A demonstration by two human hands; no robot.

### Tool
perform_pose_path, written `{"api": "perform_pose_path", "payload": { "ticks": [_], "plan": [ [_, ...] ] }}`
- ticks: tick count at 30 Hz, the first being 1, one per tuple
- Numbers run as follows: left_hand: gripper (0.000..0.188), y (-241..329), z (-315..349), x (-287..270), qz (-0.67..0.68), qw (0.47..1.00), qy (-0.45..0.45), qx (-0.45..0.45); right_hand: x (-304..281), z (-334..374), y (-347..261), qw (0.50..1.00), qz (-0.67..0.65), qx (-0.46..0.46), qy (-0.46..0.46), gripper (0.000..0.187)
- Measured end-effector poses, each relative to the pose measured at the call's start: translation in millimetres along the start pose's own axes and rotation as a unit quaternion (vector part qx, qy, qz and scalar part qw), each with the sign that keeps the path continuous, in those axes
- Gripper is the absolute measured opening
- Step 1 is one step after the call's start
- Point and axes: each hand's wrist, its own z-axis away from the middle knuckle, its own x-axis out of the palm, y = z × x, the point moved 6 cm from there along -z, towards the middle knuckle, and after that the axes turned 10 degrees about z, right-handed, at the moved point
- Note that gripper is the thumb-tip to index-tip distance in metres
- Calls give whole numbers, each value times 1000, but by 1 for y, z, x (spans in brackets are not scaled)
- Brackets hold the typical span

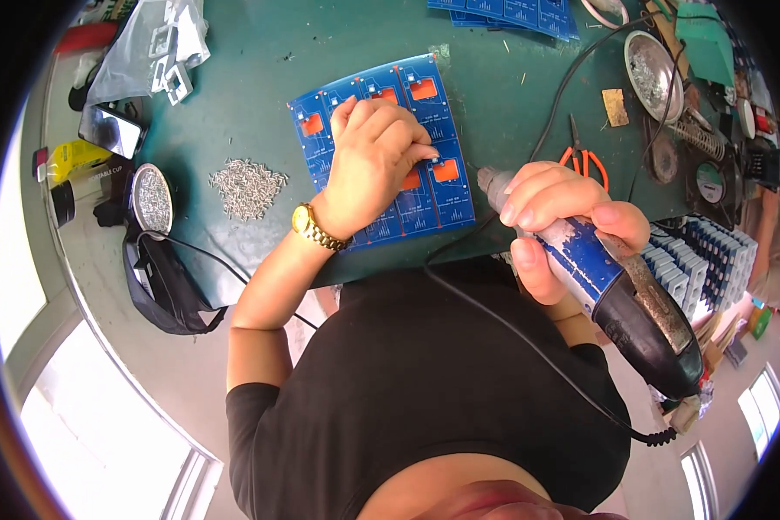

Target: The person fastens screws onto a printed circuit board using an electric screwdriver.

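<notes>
A blue printed panel [422,211] with orange patches lies on the green table in front of me. Over its middle is my left hand [374,152], with a gold watch at the wrist. Its fingers are curled, thumb and forefinger pinched together close to the panel's right part; whatever they hold is too small or hidden to make out. My right hand [572,208] is wrapped round a blue and black electric screwdriver [585,264]. The screwdriver's grey nose points up-left toward the panel's right edge, apart from it. To the left sits a pile of small screws [248,188].
Orange-handled pliers [585,165] lie right of the panel, with a metal dish [653,76] beyond. Another dish of screws [152,198] and a phone [113,130] are at the left. More blue panels [516,13] lie at the back. The screwdriver's black cord [529,334] crosses my front.
</notes>
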Motion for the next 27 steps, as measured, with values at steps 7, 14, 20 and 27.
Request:
{"api": "perform_pose_path", "payload": {
  "ticks": [7, 14, 20, 27],
  "plan": [
    [19, 9, -2, 5, -92, 996, -18, 11, -1, -1, 3, 1000, -3, 15, -9, 67],
    [17, 7, -5, 7, -95, 995, -5, 1, 1, 8, 8, 999, -26, 18, 39, 68],
    [14, 5, -3, 3, -53, 999, -9, 0, -3, 9, 12, 998, -34, 38, 43, 69],
    [12, 8, 1, 3, -88, 996, 21, 11, 1, 19, 28, 987, -49, 29, 150, 63]
  ]
}}
